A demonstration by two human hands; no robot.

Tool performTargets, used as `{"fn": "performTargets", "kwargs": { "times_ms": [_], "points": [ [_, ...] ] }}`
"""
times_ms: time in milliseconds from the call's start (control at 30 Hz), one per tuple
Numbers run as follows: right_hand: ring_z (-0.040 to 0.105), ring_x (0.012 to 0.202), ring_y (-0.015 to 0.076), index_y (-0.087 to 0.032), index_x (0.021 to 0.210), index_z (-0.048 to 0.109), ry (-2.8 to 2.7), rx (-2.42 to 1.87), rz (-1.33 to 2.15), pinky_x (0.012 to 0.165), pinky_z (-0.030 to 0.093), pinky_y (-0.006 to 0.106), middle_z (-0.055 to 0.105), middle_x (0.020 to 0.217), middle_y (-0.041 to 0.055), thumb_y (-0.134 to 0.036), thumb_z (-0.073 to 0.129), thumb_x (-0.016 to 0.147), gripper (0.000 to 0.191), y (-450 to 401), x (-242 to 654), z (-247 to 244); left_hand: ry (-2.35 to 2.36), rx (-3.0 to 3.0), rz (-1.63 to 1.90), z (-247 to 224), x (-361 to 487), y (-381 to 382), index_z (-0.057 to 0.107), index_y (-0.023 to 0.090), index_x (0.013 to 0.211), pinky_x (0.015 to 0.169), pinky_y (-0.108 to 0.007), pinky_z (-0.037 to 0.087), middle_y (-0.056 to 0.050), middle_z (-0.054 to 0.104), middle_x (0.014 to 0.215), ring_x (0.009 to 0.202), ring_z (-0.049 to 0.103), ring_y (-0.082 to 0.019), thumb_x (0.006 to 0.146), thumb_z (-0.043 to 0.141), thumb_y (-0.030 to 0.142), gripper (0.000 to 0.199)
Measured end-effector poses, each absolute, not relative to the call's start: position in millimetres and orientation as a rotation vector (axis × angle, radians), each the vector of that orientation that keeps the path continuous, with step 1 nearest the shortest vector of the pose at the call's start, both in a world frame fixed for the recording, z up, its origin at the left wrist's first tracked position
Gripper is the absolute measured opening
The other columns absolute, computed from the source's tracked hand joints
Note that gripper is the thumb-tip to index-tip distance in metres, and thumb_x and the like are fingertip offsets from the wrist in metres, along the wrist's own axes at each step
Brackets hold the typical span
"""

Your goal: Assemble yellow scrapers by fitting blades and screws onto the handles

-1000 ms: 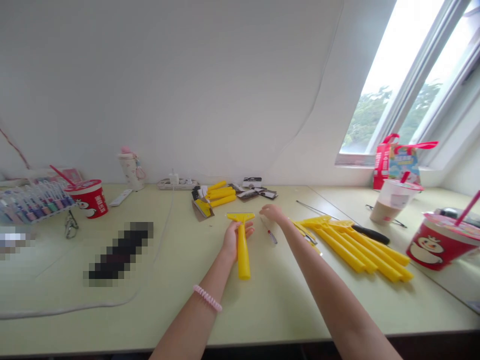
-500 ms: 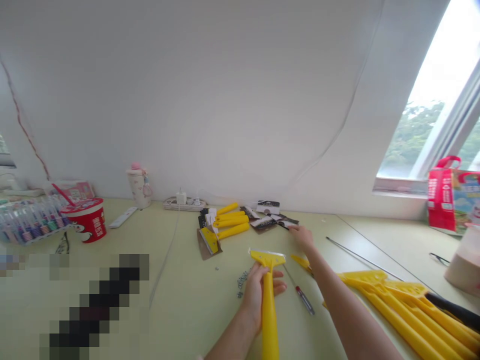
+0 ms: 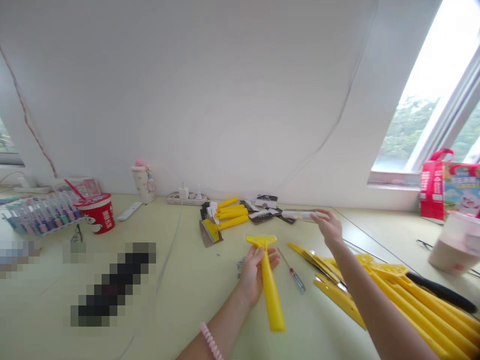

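My left hand (image 3: 252, 276) is closed round the neck of a yellow scraper (image 3: 273, 297), its wide head pointing away from me and its handle towards me. Farther off to the right, my right hand (image 3: 329, 228) pinches one end of a flat, whitish packaging card (image 3: 298, 215), a little blurred. Just left of that card lies a pile of black, white and brown packaging cards (image 3: 262, 216). Several yellow scrapers with cards on their heads (image 3: 231, 220) lie left of the pile. Small screws (image 3: 240, 265) sit beside my left hand, and a screwdriver (image 3: 297, 280) lies to its right.
Yellow scraper handles (image 3: 408, 305) and loose yellow head pieces (image 3: 339, 300) are heaped at right, partly under my right forearm. A power strip (image 3: 187, 198) and a bottle (image 3: 143, 184) stand by the wall. A red cup (image 3: 98, 215) is left; a plastic jug (image 3: 452, 250) is right.
My right hand has lifted a packaging card from the pile and moved right with it. My left hand still holds the scraper, whose handle has swung slightly right.
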State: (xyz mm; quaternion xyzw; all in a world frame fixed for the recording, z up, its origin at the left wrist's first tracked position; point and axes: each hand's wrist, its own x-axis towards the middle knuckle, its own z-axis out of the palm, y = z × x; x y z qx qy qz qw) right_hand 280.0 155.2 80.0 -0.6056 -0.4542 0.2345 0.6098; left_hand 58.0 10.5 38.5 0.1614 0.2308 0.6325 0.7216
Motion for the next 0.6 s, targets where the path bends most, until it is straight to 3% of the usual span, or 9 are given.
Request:
{"fn": "performTargets", "kwargs": {
  "times_ms": [133, 267, 400, 600],
  "points": [
    [0.049, 0.053, 0.0112, -0.017, 0.101, 0.062, -1.112, -1.162, 1.003, 0.054, 0.043, 0.026, 0.057, 0.062, 0.0, -0.031, 0.071, 0.053, 0.051, 92, 295, 100, 0.457, 0.3, 1.451, 46, 53, 4, 0.055, 0.01, 0.085, 0.089, -0.036, 0.048, -0.013, 0.066, 0.089, 0.09, 0.065, -0.022, 0.083, 0.048, 0.015, 0.009],
    [0.055, 0.065, 0.0136, -0.017, 0.095, 0.064, -1.443, -1.0, 1.41, 0.06, 0.044, 0.026, 0.061, 0.075, 0.0039, -0.031, 0.072, 0.059, 0.039, 16, 317, 98, 0.411, 0.285, 1.509, 52, 46, -5, 0.057, 0.011, 0.08, 0.095, -0.035, 0.044, -0.009, 0.065, 0.081, 0.096, 0.062, -0.02, 0.084, 0.046, 0.012, 0.012],
    [0.055, 0.063, 0.0139, -0.014, 0.079, 0.062, -1.657, -0.939, 1.561, 0.058, 0.043, 0.027, 0.06, 0.072, 0.0039, -0.033, 0.069, 0.065, 0.025, -41, 317, 81, 0.345, 0.305, 1.528, 55, 41, -14, 0.059, 0.011, 0.078, 0.098, -0.038, 0.041, -0.008, 0.065, 0.079, 0.104, 0.058, -0.021, 0.083, 0.046, 0.01, 0.014],
    [0.052, 0.058, 0.0096, -0.016, 0.082, 0.056, -1.595, -0.818, 1.501, 0.054, 0.041, 0.023, 0.058, 0.07, 0.0016, -0.037, 0.063, 0.074, 0.024, -63, 273, 71, 0.3, 0.318, 1.523, 54, 43, -19, 0.06, 0.012, 0.08, 0.1, -0.04, 0.038, -0.008, 0.065, 0.084, 0.11, 0.055, -0.021, 0.085, 0.044, 0.01, 0.017]
  ]
}}
